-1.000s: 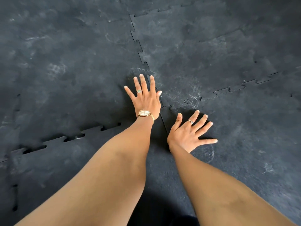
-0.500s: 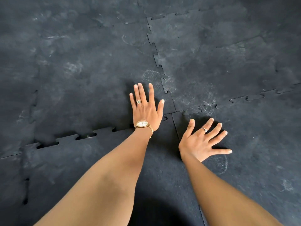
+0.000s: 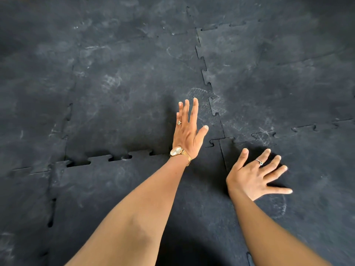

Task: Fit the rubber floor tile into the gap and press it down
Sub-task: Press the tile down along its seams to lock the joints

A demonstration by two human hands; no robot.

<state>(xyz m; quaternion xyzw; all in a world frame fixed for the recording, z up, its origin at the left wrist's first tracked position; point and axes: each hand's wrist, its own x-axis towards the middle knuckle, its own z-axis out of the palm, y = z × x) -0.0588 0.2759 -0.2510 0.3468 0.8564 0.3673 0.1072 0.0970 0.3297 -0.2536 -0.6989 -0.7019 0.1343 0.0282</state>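
Both forearms run out past the bottom edge, elbows unseen. The left hand (image 3: 189, 131) turns edge-on, so its palm and any contact with the rubber floor tile (image 3: 119, 198) can't be judged. The left forearm covers part of the toothed seam (image 3: 119, 157).

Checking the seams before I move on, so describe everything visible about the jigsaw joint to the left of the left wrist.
The joint runs roughly level between two dark, scuffed rubber tiles, from the left wrist out toward the left. Its squared interlocking tabs are only partly seated: black open slots show between several of them, widest at the far left. Nearer the gold watch the gaps narrow. The left hand is beyond the joint, fingers extended, and nothing presses on the open stretch. The right hand lies spread on another tile.
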